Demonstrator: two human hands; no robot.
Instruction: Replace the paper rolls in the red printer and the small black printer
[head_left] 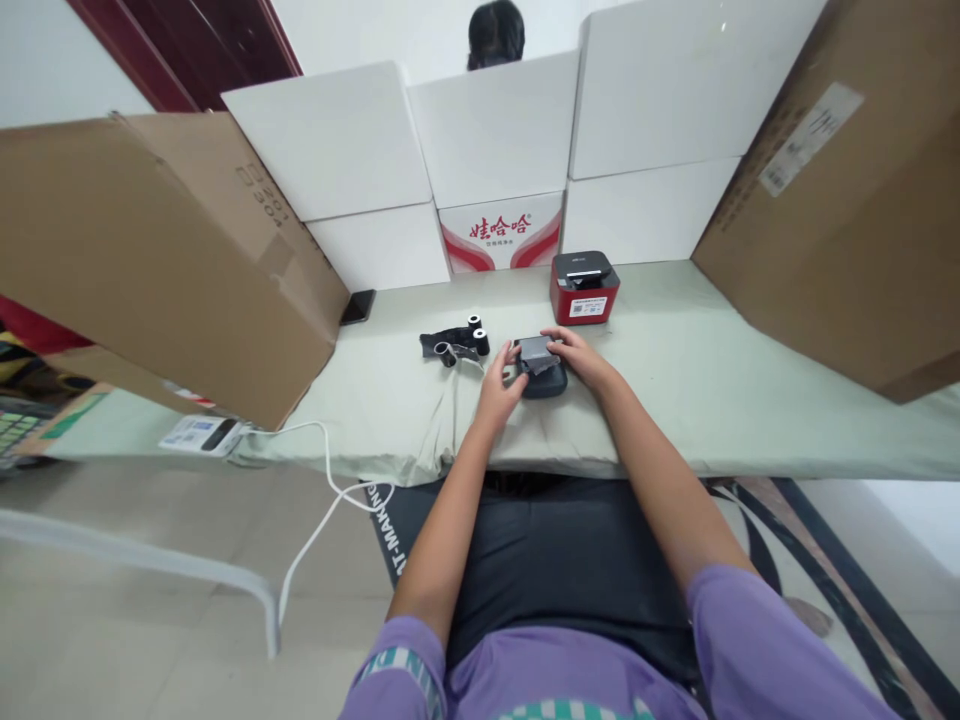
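A small dark grey device with a rounded body lies on the pale green table cloth in front of me. My left hand rests against its left side, fingers curled onto it. From the right, my right hand reaches over its top edge, fingers pressed on the grey lid part. Just left of the device lies a black ribbon piece with small black and white rolls.
A red and black label printer stands behind the device. White foam boxes line the back, large cardboard boxes flank both sides. A black phone lies at left. A white cable hangs off the table front. A person's head shows behind the boxes.
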